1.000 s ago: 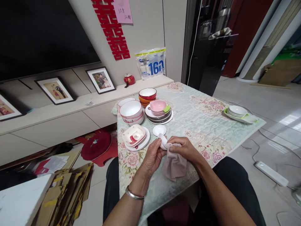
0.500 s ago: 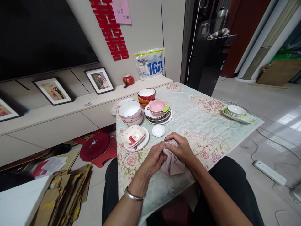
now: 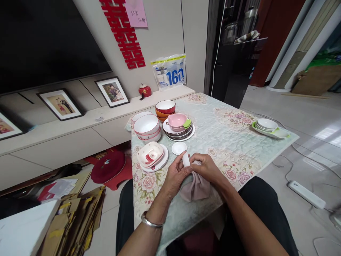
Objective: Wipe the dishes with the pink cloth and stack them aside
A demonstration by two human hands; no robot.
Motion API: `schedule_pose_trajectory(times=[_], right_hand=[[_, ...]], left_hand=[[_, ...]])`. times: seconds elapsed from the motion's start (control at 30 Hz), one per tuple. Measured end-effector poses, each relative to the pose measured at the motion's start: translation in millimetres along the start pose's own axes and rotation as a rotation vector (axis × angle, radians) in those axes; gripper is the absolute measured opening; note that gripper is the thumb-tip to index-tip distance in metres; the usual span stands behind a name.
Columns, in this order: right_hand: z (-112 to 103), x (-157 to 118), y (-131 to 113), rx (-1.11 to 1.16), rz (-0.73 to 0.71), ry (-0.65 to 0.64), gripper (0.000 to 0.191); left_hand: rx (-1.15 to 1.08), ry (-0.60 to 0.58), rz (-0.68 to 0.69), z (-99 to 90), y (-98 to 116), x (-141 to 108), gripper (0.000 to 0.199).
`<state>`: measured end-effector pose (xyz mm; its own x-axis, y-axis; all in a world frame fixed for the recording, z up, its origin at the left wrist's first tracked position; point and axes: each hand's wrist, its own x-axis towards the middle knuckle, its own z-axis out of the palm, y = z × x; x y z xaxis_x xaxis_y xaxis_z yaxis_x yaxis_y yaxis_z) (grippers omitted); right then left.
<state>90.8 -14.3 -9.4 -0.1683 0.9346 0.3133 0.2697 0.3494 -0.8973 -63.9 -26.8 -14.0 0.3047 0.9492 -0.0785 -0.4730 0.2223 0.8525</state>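
My left hand (image 3: 176,175) is closed on a small white dish (image 3: 186,160), which stands on edge between the fingers above the table's near end. A pinkish-grey cloth (image 3: 196,186) hangs bunched from my right hand (image 3: 206,167), whose fingers are closed on it against the dish. Just beyond the hands lies another small white dish (image 3: 179,148). To the left, a patterned square bowl (image 3: 150,153) rests on a white plate (image 3: 165,161). Behind are stacked white bowls with red rims (image 3: 147,125) and pink bowls (image 3: 178,121) on a pile of plates (image 3: 192,132).
Orange and red bowls (image 3: 165,107) are stacked farther back. Small white dishes (image 3: 267,124) sit on a green-edged tray (image 3: 282,133) near the table's right corner. A flowered cloth (image 3: 218,124) covers the table. Flattened cardboard (image 3: 71,220) and a power strip (image 3: 306,194) lie on the floor.
The white dish in my left hand has turned up on edge and shows more above the cloth. My fingers have shifted, and the cloth hangs lower under my right hand.
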Motion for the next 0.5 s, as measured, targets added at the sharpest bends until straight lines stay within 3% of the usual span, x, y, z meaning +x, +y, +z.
schedule_pose_trajectory(times=[0.1, 0.23, 0.5], right_hand=[[-1.5, -0.1, -0.2, 0.167, 0.076, 0.047, 0.006], [1.9, 0.8, 7.7, -0.002, -0.017, 0.230, 0.005], [4.7, -1.2, 13.3, -0.142, -0.086, 0.195, 0.006]], left_hand=[[-0.019, -0.068, -0.043, 2.2, -1.9, -0.8, 0.070], [-0.017, -0.127, -0.073, 5.8, -2.5, -2.4, 0.074], [-0.096, -0.068, -0.056, 4.7, -5.2, -2.3, 0.069]])
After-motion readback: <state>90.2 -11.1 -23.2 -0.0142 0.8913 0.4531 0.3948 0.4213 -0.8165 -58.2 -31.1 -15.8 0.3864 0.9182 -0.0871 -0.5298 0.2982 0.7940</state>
